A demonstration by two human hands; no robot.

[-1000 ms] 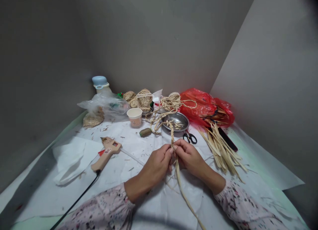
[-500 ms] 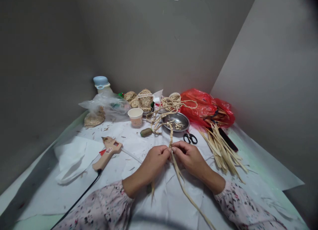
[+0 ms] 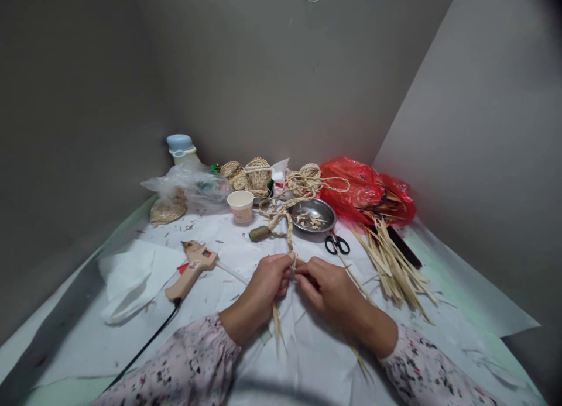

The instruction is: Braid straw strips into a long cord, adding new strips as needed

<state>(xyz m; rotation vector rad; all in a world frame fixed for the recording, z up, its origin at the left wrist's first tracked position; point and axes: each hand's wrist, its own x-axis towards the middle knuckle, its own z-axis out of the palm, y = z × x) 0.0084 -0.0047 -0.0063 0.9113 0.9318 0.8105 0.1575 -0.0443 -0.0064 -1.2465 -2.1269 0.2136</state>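
Both hands' fingers pinch the braid (image 3: 289, 233), scissors (image 3: 336, 244) and glue gun (image 3: 192, 269) flanking.

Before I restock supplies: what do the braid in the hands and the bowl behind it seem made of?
The braid: dried straw or palm leaf, likely; tan, matte, flat plaited strips. The bowl: metal, probably steel; grey, shiny, reflective rim.

Braid: rough, matt tan straw plaited cord (image 3: 288, 233)
Bowl: glossy round steel dish (image 3: 314, 214)
Bag: shiny crinkled red plastic bag (image 3: 364, 189)
Table cover: creased matt white paper sheet (image 3: 228, 260)
Cup: matt paper cup (image 3: 240, 206)
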